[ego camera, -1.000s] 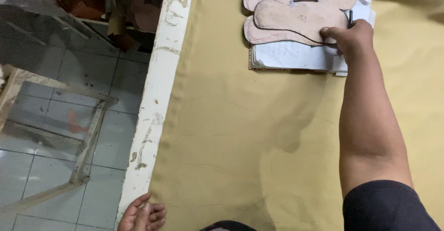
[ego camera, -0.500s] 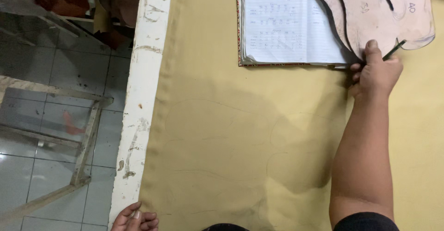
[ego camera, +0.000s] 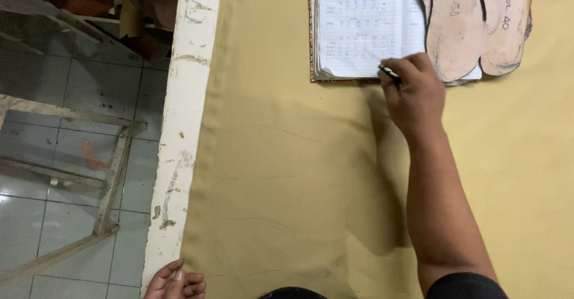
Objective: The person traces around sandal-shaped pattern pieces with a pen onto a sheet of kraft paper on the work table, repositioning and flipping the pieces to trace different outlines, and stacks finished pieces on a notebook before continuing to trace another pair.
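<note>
1. Tan fabric [ego camera: 287, 173] covers the worktable in front of you, with faint pencilled outlines showing on it, and its left border runs along the table's chipped white edge [ego camera: 182, 125].
2. Beyond that edge you see a grey tiled floor [ego camera: 72, 89] and a wooden frame [ego camera: 110, 185] standing on it.
3. Your right hand [ego camera: 415, 92] reaches far forward, arm stretched over the fabric, with its fingers closed around a dark pen [ego camera: 388, 73].
4. That pen sits at the lower right part of the open notebook [ego camera: 359, 30], its tip just above the notebook's near edge.
5. Lined pages of the notebook carry handwriting, and the notebook lies flat near the top of the fabric.
6. Brown shoe-sole templates [ego camera: 478, 24] rest just right of your hand, overlapping the notebook's right side.
7. Your left hand [ego camera: 176, 281] lies at the bottom, at the near corner of the table's white edge, fingers curled at the fabric's border; you cannot tell whether it grips anything.
</note>
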Available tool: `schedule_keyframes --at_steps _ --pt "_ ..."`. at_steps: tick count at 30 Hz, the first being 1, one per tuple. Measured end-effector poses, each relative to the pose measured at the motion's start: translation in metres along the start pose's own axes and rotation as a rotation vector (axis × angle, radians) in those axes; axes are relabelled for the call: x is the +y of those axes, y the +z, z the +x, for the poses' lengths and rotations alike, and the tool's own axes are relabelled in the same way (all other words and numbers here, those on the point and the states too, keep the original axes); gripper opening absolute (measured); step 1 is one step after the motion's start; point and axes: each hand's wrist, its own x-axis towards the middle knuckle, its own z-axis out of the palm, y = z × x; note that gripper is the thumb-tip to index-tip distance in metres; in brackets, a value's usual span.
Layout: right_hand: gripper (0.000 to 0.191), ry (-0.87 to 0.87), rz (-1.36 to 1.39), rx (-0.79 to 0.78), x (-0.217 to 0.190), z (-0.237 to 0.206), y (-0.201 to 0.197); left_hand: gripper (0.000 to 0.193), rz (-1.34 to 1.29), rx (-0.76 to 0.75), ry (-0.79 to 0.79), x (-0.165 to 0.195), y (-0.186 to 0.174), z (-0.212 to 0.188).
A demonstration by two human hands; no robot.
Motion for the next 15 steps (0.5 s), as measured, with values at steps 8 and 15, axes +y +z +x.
schedule_keyframes --at_steps 8,15 --pt "0.031 -0.218 -0.18 -0.049 -0.019 0.018 0.032 0.033 0.058 0.025 -0.004 0.001 0.0 -0.006" --pt "0.031 -0.199 -0.17 -0.107 -0.006 0.004 0.035 0.032 0.045 0.047 0.008 0.03 0.023 -0.033"
